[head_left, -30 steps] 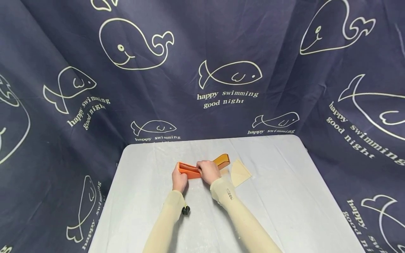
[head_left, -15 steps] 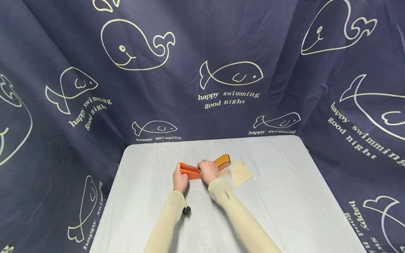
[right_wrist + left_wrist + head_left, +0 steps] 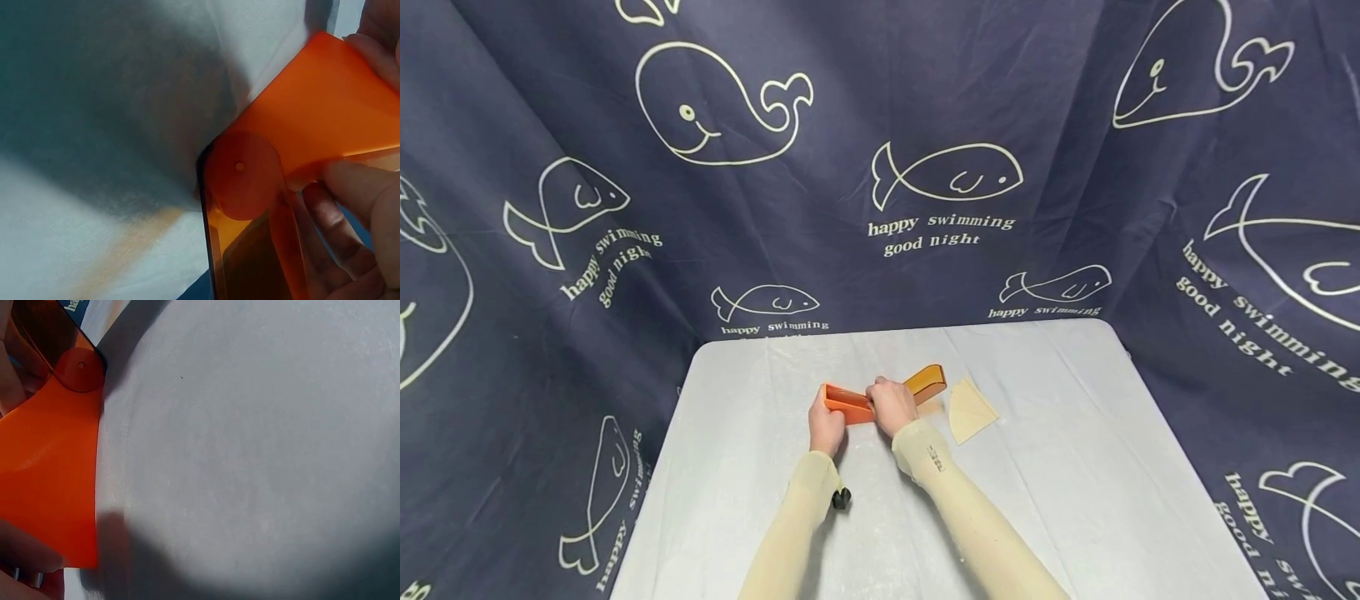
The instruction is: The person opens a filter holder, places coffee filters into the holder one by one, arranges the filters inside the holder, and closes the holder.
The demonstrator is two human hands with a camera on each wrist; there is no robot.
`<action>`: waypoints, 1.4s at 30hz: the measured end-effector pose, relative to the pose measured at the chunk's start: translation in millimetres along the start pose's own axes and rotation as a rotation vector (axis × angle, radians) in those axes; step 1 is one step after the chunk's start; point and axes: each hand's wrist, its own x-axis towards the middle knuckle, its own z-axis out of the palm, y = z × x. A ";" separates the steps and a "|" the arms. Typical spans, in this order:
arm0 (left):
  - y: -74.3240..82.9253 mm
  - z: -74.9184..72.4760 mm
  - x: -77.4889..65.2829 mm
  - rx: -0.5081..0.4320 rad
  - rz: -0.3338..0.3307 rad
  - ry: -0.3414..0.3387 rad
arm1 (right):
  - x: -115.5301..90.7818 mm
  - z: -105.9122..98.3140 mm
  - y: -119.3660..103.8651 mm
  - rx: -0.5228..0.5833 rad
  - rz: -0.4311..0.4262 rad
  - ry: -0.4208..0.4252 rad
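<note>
An orange plastic case (image 3: 850, 402) lies on the white table (image 3: 1060, 467), with a translucent amber lid (image 3: 925, 381) swung out to the far right on a round pivot (image 3: 240, 167). My left hand (image 3: 825, 428) grips the case's left end. My right hand (image 3: 891, 405) holds it around the middle, by the pivot. In the left wrist view the orange case (image 3: 53, 475) fills the left side, fingers at its edge. In the right wrist view my fingers (image 3: 350, 212) curl around the orange case (image 3: 325, 100) and the amber lid (image 3: 250, 256).
A beige fan-shaped piece (image 3: 969, 409) lies on the table just right of the case. A small black object (image 3: 841, 498) sits by my left forearm. A dark blue curtain with whale and fish drawings (image 3: 880, 167) hangs around the table on all sides.
Almost nothing differs; both hands stay on the orange case, and the view shifts only slightly.
</note>
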 end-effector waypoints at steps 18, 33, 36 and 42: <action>-8.9 -10.6 -4.3 -0.010 0.010 -0.131 | -11.9 -18.2 5.1 0.044 -0.007 0.046; 49.0 -32.3 -8.6 0.096 0.417 0.105 | -38.7 -103.3 62.7 0.289 0.077 0.466; 62.4 -24.7 -13.9 0.159 0.568 0.112 | -49.7 -112.2 87.2 0.324 0.161 0.496; 78.4 0.3 -32.5 0.229 0.783 0.001 | -68.4 -114.1 125.6 0.357 0.287 0.515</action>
